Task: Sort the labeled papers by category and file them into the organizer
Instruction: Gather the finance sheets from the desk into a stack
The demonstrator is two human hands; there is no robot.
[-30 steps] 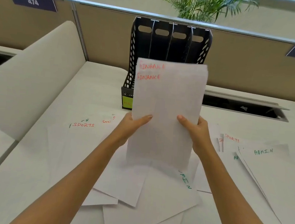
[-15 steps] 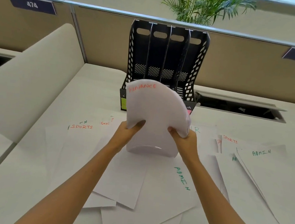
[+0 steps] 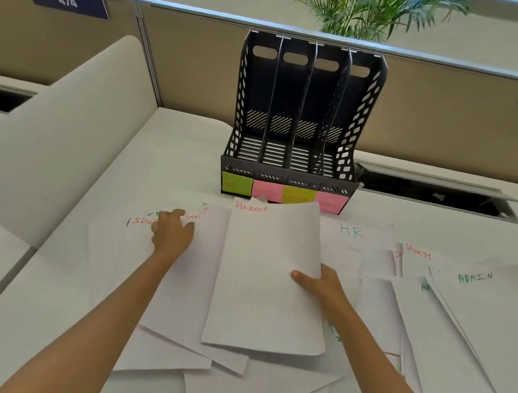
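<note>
Head view, sorting stage. My right hand (image 3: 321, 288) pinched the right edge of the Finance stack (image 3: 267, 278), thumb on top, the stack lying at centre over loose sheets on the desk (image 3: 180, 145). My left hand (image 3: 171, 231), at 10 o'clock from the stack, rested with fingers spread and lightly bent on a Sports sheet (image 3: 112, 246), gripping nothing. The organizer (image 3: 295, 127) stood at 12 o'clock, all four slots bare, sticky labels along its front. HR (image 3: 351, 231) and Admin (image 3: 476, 278) sheets lay from 1 to 3 o'clock. Risks, as I judged them: a one-sided pinch could let the stack fan or sag when lifted, and the faint slot labels invited misfiling.
</note>
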